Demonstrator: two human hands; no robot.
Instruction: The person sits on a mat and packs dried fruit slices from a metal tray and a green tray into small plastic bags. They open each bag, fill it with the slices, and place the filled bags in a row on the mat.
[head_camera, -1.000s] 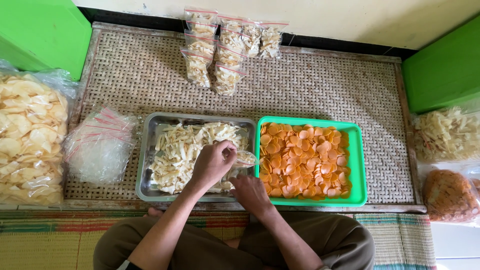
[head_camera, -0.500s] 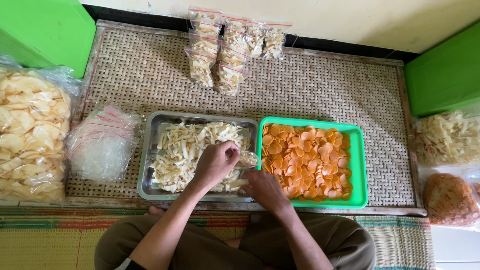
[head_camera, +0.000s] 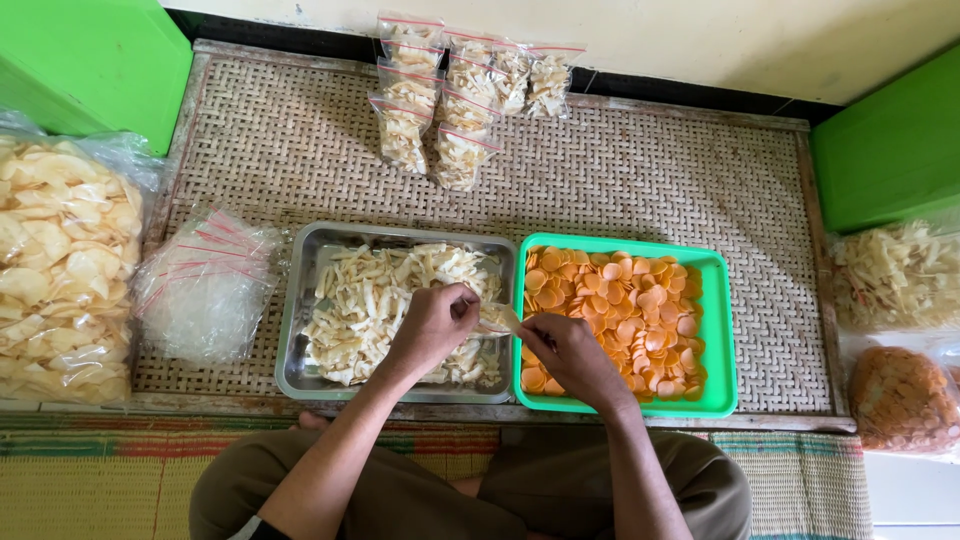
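On the woven mat (head_camera: 640, 170), seen from the head camera, a metal tray (head_camera: 300, 300) and a green tray (head_camera: 718, 330) lie side by side, their edges touching, both with the long side going left to right. The metal tray is full of pale cracker strips (head_camera: 370, 300); the green one holds round orange chips (head_camera: 625, 310).

Both hands meet over the right part of the metal tray, near the border between the two trays. The left hand (head_camera: 432, 328) is curled, with fingers pressed together, and it seems to pinch some pale strips, but I cannot tell exactly how many. The right hand (head_camera: 568, 355) is also closed and holds the mouth of a small clear bag (head_camera: 497, 320) between thumb and fingers. The bag lies between the hands; its long axis goes about left to right, and its open end seems to point to the left hand, though this part is small and not sharp.

Beyond the trays, at the far edge of the mat, filled small bags (head_camera: 455, 95) lie in a group. Left of the metal tray is a pile of empty clear bags (head_camera: 205, 290), and further left a big sack of pale round crackers (head_camera: 60, 260). Green boxes (head_camera: 90, 60) stand at both far corners. At the right are more sacks of snacks (head_camera: 895, 280).
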